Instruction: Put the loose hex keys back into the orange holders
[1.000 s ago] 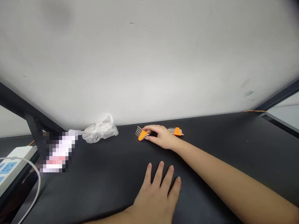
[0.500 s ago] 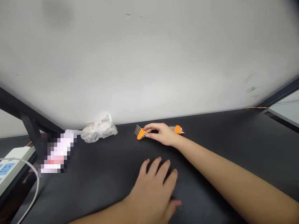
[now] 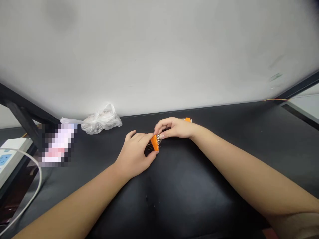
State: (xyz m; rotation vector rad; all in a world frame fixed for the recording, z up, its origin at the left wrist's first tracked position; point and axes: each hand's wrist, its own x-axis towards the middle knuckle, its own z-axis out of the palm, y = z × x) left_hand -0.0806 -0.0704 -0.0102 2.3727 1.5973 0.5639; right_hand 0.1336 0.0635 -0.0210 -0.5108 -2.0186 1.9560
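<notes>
An orange holder with several metal hex keys, a hex key set [image 3: 155,143], is held between both hands over the black table [image 3: 194,186]. My left hand [image 3: 136,153] grips the orange holder by its edges, thumb below and fingers above. From the other side, my right hand [image 3: 174,128] pinches the bent ends of the keys between thumb and fingers. Behind my right wrist lies a second orange hex key set [image 3: 188,119], partly hidden by that hand.
A knotted clear plastic bag [image 3: 101,121] rests against the grey wall [image 3: 159,56]. At the left are a blurred-out item [image 3: 58,142], a black metal frame [image 3: 26,126], a white power strip [image 3: 10,154] and a white cable [image 3: 40,179].
My left hand has moved up and away from the table's front, and has taken hold of the hex key set. The set has come nearer and turned in my right hand.
</notes>
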